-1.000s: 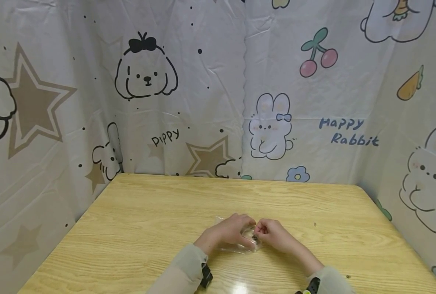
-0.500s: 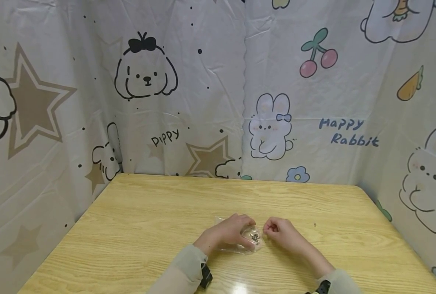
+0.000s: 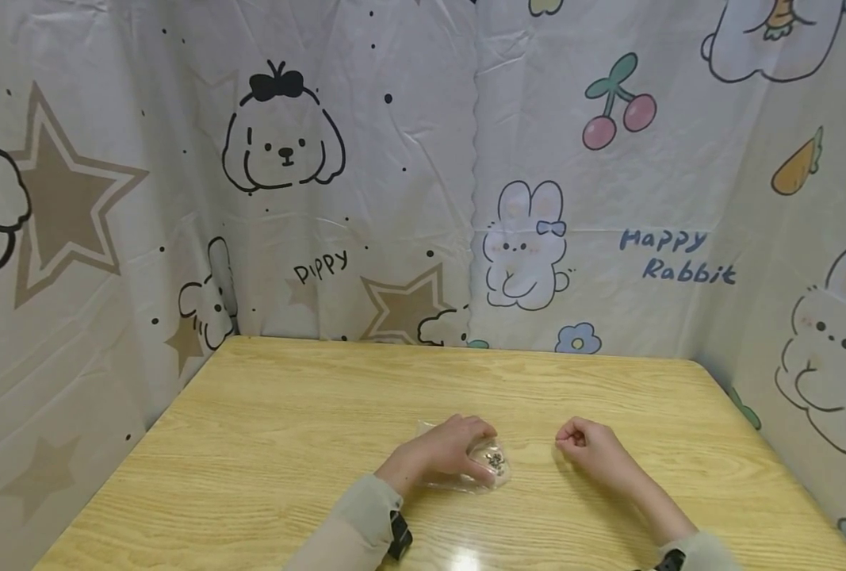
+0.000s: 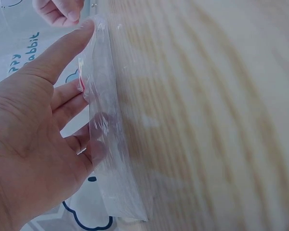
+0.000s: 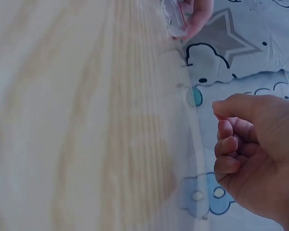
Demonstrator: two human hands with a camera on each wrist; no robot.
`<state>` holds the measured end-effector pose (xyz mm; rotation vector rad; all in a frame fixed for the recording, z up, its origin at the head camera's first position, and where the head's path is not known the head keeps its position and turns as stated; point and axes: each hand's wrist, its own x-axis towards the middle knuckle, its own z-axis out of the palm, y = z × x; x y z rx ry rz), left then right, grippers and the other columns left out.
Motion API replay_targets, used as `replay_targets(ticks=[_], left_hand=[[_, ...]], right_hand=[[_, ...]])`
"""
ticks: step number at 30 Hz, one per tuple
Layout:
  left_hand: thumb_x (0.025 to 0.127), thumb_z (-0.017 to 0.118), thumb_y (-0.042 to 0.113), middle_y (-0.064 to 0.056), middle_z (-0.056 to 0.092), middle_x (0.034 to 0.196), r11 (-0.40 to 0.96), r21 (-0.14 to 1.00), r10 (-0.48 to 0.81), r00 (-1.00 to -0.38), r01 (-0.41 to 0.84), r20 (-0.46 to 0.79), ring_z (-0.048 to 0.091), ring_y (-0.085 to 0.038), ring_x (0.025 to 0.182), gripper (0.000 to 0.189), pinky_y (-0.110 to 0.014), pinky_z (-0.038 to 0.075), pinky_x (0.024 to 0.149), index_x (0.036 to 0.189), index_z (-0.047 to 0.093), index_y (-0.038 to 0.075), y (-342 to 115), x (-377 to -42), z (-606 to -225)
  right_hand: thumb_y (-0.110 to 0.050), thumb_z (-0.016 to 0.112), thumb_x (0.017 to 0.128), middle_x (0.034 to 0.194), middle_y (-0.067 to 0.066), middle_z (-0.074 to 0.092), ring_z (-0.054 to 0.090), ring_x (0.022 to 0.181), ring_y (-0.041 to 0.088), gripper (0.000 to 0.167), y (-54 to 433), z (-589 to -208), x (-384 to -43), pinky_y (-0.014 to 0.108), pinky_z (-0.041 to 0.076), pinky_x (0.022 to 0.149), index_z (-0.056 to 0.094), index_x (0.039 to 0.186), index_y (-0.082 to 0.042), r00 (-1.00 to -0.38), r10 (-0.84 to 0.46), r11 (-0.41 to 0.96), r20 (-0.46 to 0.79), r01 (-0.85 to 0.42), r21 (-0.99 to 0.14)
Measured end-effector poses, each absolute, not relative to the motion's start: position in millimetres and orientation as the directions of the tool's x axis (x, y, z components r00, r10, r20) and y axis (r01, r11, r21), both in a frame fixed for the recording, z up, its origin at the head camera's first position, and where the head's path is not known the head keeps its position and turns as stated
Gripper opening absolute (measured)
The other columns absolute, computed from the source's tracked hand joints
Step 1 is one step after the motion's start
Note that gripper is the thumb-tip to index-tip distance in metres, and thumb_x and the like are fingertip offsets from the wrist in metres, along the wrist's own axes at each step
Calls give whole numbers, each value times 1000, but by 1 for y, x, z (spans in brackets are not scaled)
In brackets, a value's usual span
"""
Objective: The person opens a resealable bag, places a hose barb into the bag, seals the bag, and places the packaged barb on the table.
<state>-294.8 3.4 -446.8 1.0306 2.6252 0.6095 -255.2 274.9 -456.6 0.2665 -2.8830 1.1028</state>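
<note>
A small clear plastic bag [image 3: 497,472] lies flat on the wooden table [image 3: 287,444], with a few tiny metal pieces [image 3: 495,459] inside near its right end. My left hand [image 3: 442,452] rests on the bag with straight fingers, and in the left wrist view the fingers [image 4: 62,103] press on the bag's edge [image 4: 103,130]. My right hand [image 3: 588,442] sits on the table to the right of the bag, apart from it. Its fingers [image 5: 231,144] are curled into a loose fist with the thumb on top. Nothing shows inside the fist.
Cartoon-printed cloth [image 3: 423,174] walls the table on the left, back and right. A tiny dark speck [image 3: 611,435] lies on the wood near the right hand. Bare tabletop surrounds both hands.
My right hand has drawn away from the bag to the right, fingers still curled. The left hand and the bag have stayed where they were, and the metal pieces now show.
</note>
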Motion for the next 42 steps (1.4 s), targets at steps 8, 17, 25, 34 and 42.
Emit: replay_targets(ticks=[8, 17, 25, 34, 42], left_hand=[[79, 79, 44, 5, 55, 140, 658, 474, 695, -715, 585, -83, 48, -12, 125, 68, -26, 41, 108, 137, 53, 18, 3, -295, -447], [79, 79, 43, 4, 54, 141, 660, 480, 691, -718, 579, -85, 48, -13, 125, 69, -27, 41, 109, 137, 53, 18, 3, -294, -446], [79, 79, 44, 4, 53, 143, 659, 473, 694, -716, 585, -81, 48, -12, 125, 70, -26, 41, 109, 138, 53, 18, 3, -295, -446], [79, 79, 44, 4, 54, 142, 661, 472, 692, -717, 583, -85, 48, -11, 123, 70, -25, 41, 108, 138, 52, 18, 2, -294, -445], [80, 78, 45, 4, 52, 143, 652, 501, 696, -711, 569, -98, 46, -17, 131, 70, -31, 39, 112, 139, 51, 19, 1, -295, -446]], right_hand=[[-7, 65, 89, 80, 2, 60, 46, 69, 4, 6, 301, -454, -255, 19, 41, 60, 63, 91, -2, -988, -80, 804, 129, -141, -577], [-8, 66, 88, 79, 4, 61, 47, 69, 8, 11, 326, -456, -257, 20, 40, 59, 62, 91, 2, -991, -22, 842, 135, -91, -531], [-9, 65, 88, 81, 10, 63, 54, 73, 15, 16, 339, -455, -262, 22, 43, 61, 60, 92, 6, -996, 50, 855, 76, 3, -519], [-10, 64, 88, 78, 10, 62, 52, 71, 15, 16, 345, -458, -264, 26, 43, 62, 60, 89, 5, -997, 57, 862, 54, 22, -507], [-6, 61, 90, 79, 12, 63, 52, 70, 15, 14, 341, -456, -268, 28, 44, 62, 62, 89, 8, -998, 37, 861, 53, 5, -508]])
